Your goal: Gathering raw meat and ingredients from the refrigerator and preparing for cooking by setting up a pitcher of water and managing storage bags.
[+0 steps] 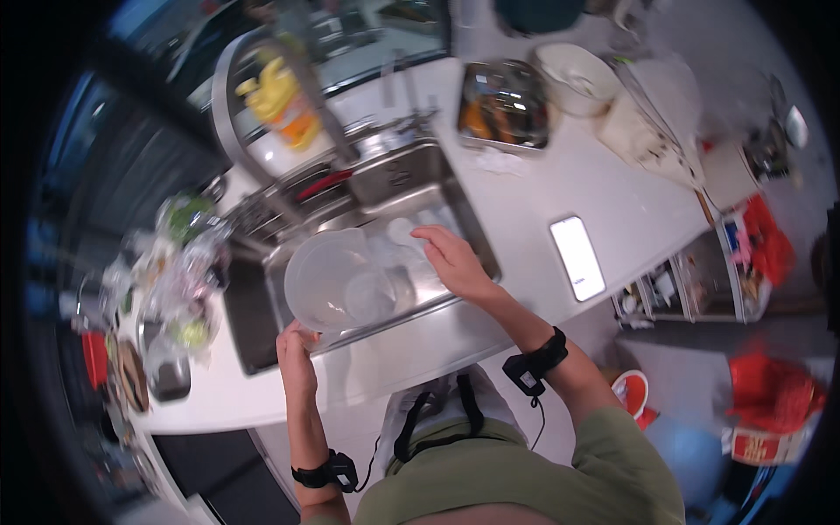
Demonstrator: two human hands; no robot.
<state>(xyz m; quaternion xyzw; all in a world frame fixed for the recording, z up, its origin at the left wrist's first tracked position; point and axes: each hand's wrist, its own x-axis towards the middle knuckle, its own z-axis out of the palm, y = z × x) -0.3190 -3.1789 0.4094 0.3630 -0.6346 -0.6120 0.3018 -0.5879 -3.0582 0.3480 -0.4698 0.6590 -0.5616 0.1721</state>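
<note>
A translucent plastic tub (321,282) is tilted over the front of the stainless steel sink (430,164). My left hand (296,341) grips its rim at the near left, the fingers partly hidden by the tub. Over the sink basin, my right hand (453,259) reaches in from the right with its fingers bent. Its fingertips are beside a small whitish round thing (401,230); blur hides whether they hold it. The tall curved faucet (226,118) arches above the sink's left side.
Bagged vegetables (190,262) crowd the counter left of the sink. A yellow jug (282,105) stands behind it. On the right are a lidded metal tray (504,105), a white bowl (577,79) and a lit phone (577,258) near the counter's front edge.
</note>
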